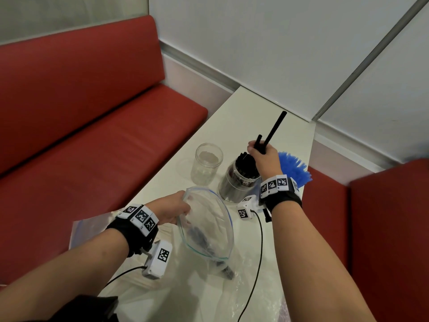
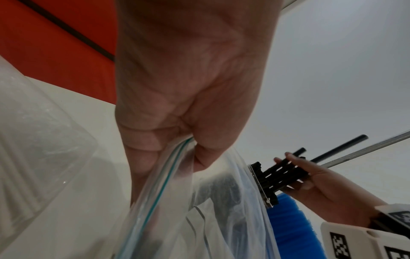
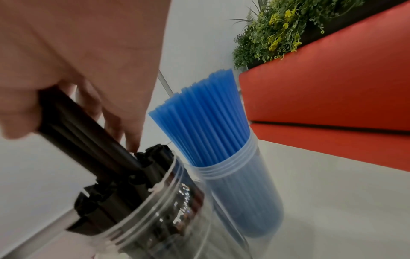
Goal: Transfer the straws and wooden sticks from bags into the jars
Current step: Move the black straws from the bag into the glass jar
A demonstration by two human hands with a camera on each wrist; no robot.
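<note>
Black straws: a small bunch of long black plastic straws (image 1: 267,141) sits in the right hand, right of centre in the head view, lower ends meeting the mouth of the jar below, upper ends slanting up and to the right; one stands much higher than the rest.
Target jar: the clear round plastic jar packed with black straws (image 1: 239,180) stands just below that hand, mid-frame; the right wrist view shows it crowded to the rim.
Step in hand: judged to be feeding this bunch into that jar.
Doing it well: aim the tips at a gap among the packed straws, keep the bunch near upright, ease it down without forcing, then tap the tall one level; a hard push could tip the jar.
Right hand (image 1: 264,156): fingers and thumb curled round the bunch, back of the hand toward the head camera, wrist above the jar.
Left hand (image 1: 173,209): lower left of centre, pinching the zip rim of the clear plastic zip bag (image 1: 209,228) and holding its mouth open; a few dark straws lie inside.
Other jars: an empty clear plastic jar (image 1: 207,163) stands just left of the black one; a clear jar of thin blue straws (image 3: 233,166) stands beside it on the right.
Surface: everything rests on the white table (image 1: 243,112), with a red padded bench (image 1: 81,112) filling the left of the frame.
</note>
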